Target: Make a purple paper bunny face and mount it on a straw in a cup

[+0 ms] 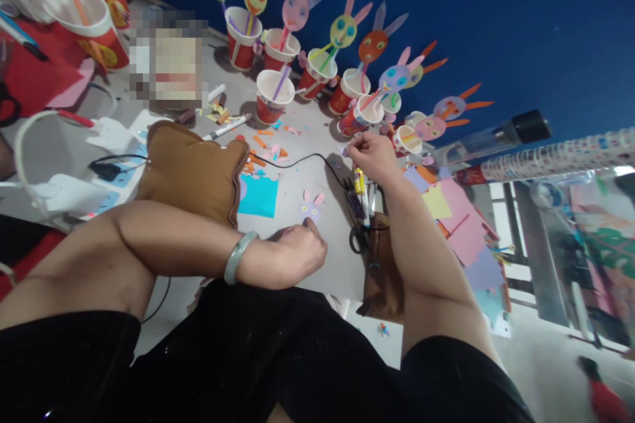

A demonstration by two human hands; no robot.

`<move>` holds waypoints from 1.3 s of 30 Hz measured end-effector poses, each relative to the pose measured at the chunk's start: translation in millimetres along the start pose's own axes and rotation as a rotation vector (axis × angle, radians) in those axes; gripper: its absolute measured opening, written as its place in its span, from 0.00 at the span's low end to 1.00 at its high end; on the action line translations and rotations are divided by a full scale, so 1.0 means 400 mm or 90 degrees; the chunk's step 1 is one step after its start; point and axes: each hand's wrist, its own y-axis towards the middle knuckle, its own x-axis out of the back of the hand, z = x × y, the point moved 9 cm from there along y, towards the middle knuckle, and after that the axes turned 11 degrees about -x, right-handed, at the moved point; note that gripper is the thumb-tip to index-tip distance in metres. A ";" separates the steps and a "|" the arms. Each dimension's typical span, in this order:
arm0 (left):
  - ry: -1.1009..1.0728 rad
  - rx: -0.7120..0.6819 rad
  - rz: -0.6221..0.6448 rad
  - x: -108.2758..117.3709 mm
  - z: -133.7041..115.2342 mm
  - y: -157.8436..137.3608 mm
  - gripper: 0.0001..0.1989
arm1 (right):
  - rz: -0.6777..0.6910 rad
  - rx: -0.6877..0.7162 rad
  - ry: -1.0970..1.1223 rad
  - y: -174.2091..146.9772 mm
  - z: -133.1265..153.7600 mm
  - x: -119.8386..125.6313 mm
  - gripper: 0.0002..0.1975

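My left hand (300, 250), wearing a pale green bangle (239, 258), is closed near the front of the table. Its fingertips grip the lower edge of a small purple paper rabbit face (311, 207) with pink ears and yellow eyes. Farther right and forward, my right hand (373, 157) is pinched, a small light-purple scrap of paper (343, 151) showing at its fingertips. Beneath my right wrist are a yellow glue stick (358, 180), some pens and black-handled scissors (358, 240). A turquoise paper sheet (258, 196) lies left of the rabbit face.
Red paper cups (241, 46) with paper rabbits on straws line the blue wall. One cup (274, 102) holds only a purple straw. A brown cushion (191, 168) sits at left, beside orange paper scraps (260, 142). A black cord (297, 160) crosses the table. Coloured sheets (464, 218) lie right.
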 end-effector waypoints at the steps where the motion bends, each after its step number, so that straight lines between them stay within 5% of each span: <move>1: -0.002 0.001 -0.001 0.000 0.000 0.000 0.27 | -0.002 -0.009 -0.001 -0.002 -0.011 0.004 0.04; 13: -0.009 0.003 0.020 -0.003 -0.001 0.001 0.27 | 0.134 -0.060 0.008 0.027 -0.088 -0.054 0.11; 25: -0.010 0.013 -0.015 0.004 0.004 0.001 0.23 | 0.102 0.040 -0.157 0.037 -0.052 -0.060 0.02; 31: -0.035 0.011 -0.036 -0.005 0.010 0.012 0.21 | 0.141 -0.011 -0.014 -0.003 -0.047 -0.035 0.07; 36: -0.078 -0.029 -0.148 0.028 0.030 0.027 0.17 | 0.204 -0.032 0.141 -0.101 -0.015 -0.009 0.13; 39: -0.291 -0.066 -0.270 0.067 0.065 0.030 0.12 | 0.197 -0.024 0.177 -0.165 0.007 0.017 0.14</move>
